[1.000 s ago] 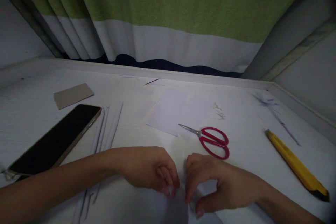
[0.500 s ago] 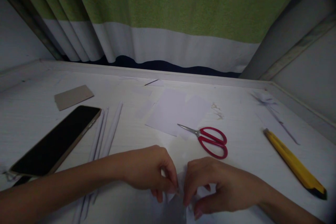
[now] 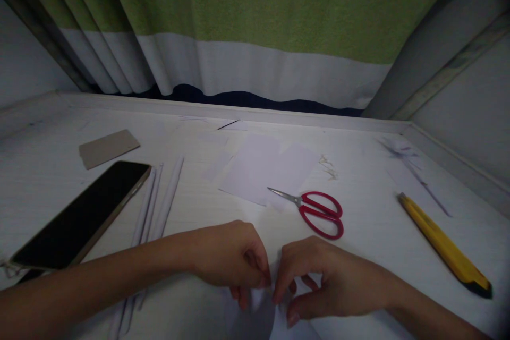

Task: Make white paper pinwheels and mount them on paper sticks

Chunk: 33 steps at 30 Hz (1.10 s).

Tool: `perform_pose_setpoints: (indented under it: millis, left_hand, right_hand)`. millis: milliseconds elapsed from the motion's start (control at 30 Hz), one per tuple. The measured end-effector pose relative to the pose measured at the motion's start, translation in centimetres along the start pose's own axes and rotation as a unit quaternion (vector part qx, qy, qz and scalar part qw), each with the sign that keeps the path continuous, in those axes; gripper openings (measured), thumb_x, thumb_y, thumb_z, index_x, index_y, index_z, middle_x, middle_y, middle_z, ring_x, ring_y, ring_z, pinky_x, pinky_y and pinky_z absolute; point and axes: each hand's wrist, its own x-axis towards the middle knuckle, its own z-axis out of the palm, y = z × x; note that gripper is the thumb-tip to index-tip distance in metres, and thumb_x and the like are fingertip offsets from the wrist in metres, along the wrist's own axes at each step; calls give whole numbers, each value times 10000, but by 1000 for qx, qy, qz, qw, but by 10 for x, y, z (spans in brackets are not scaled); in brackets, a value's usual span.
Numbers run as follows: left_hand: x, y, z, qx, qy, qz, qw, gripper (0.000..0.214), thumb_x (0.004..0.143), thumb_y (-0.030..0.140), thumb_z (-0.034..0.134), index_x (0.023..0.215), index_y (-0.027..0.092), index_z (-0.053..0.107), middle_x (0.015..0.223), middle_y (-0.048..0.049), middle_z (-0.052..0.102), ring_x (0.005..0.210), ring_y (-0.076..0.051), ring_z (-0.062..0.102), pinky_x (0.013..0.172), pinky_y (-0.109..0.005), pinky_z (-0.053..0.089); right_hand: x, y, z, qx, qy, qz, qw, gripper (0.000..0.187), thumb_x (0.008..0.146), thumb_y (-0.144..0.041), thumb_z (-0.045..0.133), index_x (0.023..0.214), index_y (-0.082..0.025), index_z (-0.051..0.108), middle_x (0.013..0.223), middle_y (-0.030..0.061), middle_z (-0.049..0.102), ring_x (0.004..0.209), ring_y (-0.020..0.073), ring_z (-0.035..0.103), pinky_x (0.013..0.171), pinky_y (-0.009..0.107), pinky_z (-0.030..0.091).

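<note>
L hand [image 3: 233,255] bunched, R hand [image 3: 338,276] part-open, can't tell if gripping paper [image 3: 292,332], cut off @ btm

This looks like a room in a home, with a little craft spot on a white tabletop [image 3: 370,180]. Well behind the red scissors [image 3: 322,216] hangs a big green and white curtain [image 3: 274,16], like one in a house. A phone [image 3: 83,215] lies to the scissors' left, white paper [image 3: 255,167] by their blades, and a yellow cutter [image 3: 442,244] to their right.
</note>
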Motion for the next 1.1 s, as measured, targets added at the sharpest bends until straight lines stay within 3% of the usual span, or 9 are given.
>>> perform_pose_setpoints:
  millis: [300, 600, 800, 1100]
  left_hand:
    - [4, -9, -1, -36, -5, 3, 999, 180, 722, 75, 474, 742, 131, 644, 575, 16, 562, 569, -79, 569, 519, -141, 444]
    - [5, -10, -3, -86, -48, -2, 995, 183, 691, 49, 521, 765, 148, 655, 566, 44, 541, 542, -49, 521, 535, -121, 417]
    - [5, -11, -2, -50, -17, -11, 999, 171, 679, 52, 495, 714, 148, 632, 562, 40, 548, 536, -68, 558, 510, -142, 432]
    - [7, -9, -2, -12, -20, -14, 1000, 202, 703, 88, 454, 757, 152, 638, 549, 28, 555, 553, -93, 597, 514, -165, 464]
  right_hand:
    - [0, 0, 1, 11, 4, 2, 1000, 211, 683, -240, 655, 840, -100, 669, 709, 37, 607, 625, 88, 528, 571, 171, 398]
    - [1, -1, 0, 20, 15, -6, 1000, 215, 663, -216, 674, 831, -81, 671, 698, 43, 610, 618, 84, 524, 560, 158, 393]
    - [0, 1, 1, 17, 9, -9, 1000, 210, 680, -236, 657, 846, -108, 665, 709, 33, 615, 631, 87, 531, 570, 165, 401]
    - [0, 1, 3, 14, 12, -2, 1000, 200, 678, -224, 660, 839, -104, 670, 699, 28, 606, 632, 83, 533, 572, 158, 398]
